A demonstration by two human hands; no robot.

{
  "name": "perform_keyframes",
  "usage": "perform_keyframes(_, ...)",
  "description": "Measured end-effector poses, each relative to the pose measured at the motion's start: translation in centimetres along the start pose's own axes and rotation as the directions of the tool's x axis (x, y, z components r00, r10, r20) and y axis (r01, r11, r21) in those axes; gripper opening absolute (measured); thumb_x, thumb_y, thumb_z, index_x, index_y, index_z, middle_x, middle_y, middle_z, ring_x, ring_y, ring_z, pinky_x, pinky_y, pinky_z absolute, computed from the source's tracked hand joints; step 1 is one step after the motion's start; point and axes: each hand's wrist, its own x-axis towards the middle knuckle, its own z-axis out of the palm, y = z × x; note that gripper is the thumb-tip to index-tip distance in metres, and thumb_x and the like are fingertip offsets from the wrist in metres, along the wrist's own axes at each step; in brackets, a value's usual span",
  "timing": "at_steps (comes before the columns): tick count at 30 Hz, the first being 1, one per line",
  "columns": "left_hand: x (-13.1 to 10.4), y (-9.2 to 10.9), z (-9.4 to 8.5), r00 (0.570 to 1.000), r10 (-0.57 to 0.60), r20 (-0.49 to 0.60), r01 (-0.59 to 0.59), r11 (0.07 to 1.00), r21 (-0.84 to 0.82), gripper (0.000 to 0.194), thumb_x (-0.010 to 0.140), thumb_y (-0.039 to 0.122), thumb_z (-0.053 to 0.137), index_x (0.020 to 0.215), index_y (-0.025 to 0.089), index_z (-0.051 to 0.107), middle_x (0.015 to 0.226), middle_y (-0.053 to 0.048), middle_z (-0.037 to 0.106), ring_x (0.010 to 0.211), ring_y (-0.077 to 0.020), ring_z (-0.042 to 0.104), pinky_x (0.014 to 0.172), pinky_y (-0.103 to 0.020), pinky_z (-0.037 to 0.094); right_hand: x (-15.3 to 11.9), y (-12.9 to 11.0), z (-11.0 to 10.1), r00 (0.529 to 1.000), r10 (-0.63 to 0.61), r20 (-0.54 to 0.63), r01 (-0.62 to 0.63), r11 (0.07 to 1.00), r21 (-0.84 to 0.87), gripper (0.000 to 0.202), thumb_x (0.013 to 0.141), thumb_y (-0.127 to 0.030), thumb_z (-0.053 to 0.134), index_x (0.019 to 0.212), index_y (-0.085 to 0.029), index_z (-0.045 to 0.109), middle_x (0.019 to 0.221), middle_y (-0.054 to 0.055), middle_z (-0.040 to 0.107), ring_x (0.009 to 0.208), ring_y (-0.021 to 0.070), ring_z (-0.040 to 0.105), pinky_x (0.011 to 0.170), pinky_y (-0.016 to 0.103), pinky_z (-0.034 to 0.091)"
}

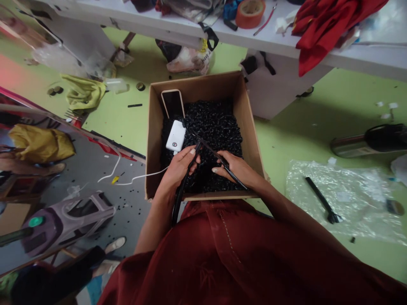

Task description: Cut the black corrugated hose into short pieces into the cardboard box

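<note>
My left hand [182, 166] is closed around a long black strip or tube [178, 205], which runs down past my wrist towards my lap. Its ribbed upper end sticks out above my fingers. In my right hand [235, 166] is a long dark tool [208, 147] with a slim pointed end, much like scissors; its tip lies near the strip's end. Both hands are over an open cardboard box [252, 123] holding a heap of small black pieces [213, 120]. A white power bank [176, 135] rests on the heap, and a phone [173, 103] leans behind it.
A white cable [133, 180] leads out over the box's left side. Above is a white table [280, 40] with orange tape [250, 12] and red cloth [330, 29]. To the right lie a plastic sheet [305, 182] and a flask [349, 145]. A purple-grey stool [73, 220] stands left.
</note>
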Motion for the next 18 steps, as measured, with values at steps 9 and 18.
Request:
perform_keyframes(9,0.6,-1.0,-0.4,0.991,0.108,-0.082,-0.069,0.922,0.382,0.039,0.085,0.037,0.054,0.118,0.018,0.064,0.075,0.0,0.06,0.051,-0.0059,0.043,0.046,-0.02,0.035,0.0,-0.1,-0.1,1.0,0.012,0.024,-0.012,1.0,-0.029,0.049,0.083,-0.048,0.053,0.12,-0.017,0.051,0.108,0.013,0.062,0.097,0.0275,0.059,0.081,0.038,0.044)
perform_keyframes(18,0.7,-1.3,0.1,0.916,0.4,0.002,-0.244,0.555,0.796,0.034,0.091,0.03,0.046,0.118,0.02,0.064,0.1,-0.006,0.07,0.09,-0.0168,0.062,0.084,-0.03,0.048,0.1,0.5,0.2,0.998,-0.001,0.055,0.005,0.997,-0.073,0.056,0.083,-0.053,0.051,0.124,-0.014,0.048,0.118,0.017,0.058,0.103,0.0294,0.056,0.086,0.039,0.043)
